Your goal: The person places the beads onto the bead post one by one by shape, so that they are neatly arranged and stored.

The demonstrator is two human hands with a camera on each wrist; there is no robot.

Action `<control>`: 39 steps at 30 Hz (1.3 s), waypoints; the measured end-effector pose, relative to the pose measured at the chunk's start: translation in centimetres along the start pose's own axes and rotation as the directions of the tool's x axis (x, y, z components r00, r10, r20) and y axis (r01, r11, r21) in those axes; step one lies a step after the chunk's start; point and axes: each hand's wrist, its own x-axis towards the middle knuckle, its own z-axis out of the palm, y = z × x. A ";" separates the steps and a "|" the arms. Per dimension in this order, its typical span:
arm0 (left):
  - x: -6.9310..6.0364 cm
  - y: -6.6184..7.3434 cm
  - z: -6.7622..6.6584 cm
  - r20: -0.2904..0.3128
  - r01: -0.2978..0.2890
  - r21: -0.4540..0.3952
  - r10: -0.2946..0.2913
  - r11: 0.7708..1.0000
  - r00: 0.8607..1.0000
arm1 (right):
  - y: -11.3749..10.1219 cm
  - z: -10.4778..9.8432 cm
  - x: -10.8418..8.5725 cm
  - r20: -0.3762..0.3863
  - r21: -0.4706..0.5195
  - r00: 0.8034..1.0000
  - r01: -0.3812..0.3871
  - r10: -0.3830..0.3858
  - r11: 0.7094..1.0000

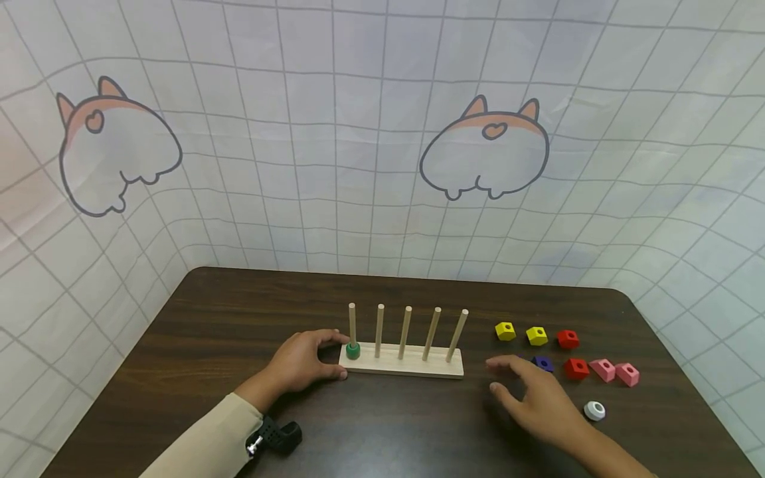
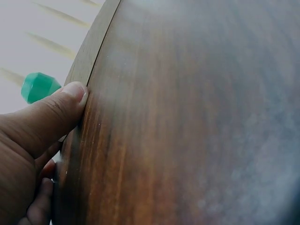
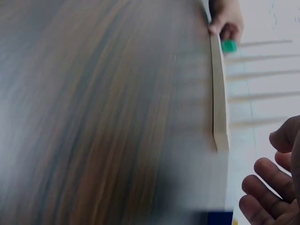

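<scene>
A pale wooden peg board [image 1: 394, 366] with several upright pegs lies across the middle of the table. Around the base of its leftmost peg sits a green bead [image 1: 353, 350]. My left hand [image 1: 297, 364] grips the left end of the board, thumb on the front edge as the left wrist view shows, other fingers behind. Between the board and the loose blocks, my right hand [image 1: 538, 401] hovers over the table with fingers loosely bent and nothing held. Closest to it is a dark blue block [image 1: 542, 363], partly hidden by the hand in the head view.
Right of the board lie two yellow blocks [image 1: 505, 331], two red blocks [image 1: 576, 368] and two pink blocks [image 1: 627, 374], all with holes. A white bead [image 1: 594, 411] rests nearer the right forearm. A white gridded cloth [image 1: 358, 166] hangs behind the dark wooden table [image 1: 269, 299].
</scene>
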 end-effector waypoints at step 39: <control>0.1 -0.1 0.2 -0.002 0.018 -0.005 -0.018 1.000 1.000 | 8.3 -5.0 -3.2 0.083 -0.218 0.995 0.065 -0.047 0.974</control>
